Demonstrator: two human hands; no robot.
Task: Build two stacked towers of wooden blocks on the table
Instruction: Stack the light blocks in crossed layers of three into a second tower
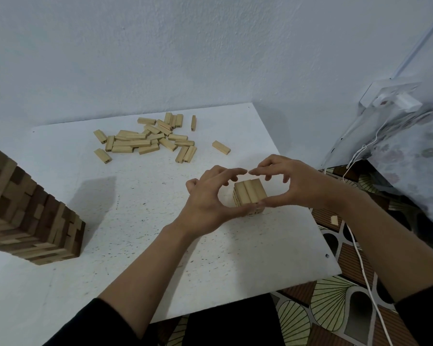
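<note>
A short stack of pale wooden blocks (250, 194) stands on the white table (135, 221), right of centre, with three blocks side by side on top. My left hand (205, 203) and my right hand (295, 183) arch around it from either side. Both thumbs touch its near lower edge, and the fingertips hover almost together above its far side without holding a block. A tall tower of light and dark wooden blocks (28, 208) stands at the table's left edge. A heap of loose pale blocks (145, 139) lies at the back.
One stray block (221, 147) lies right of the heap. The table's right edge runs close to the short stack. Beyond it, on the patterned floor, lie a small block (334, 220) and a white cable (360, 260). A wall closes the back.
</note>
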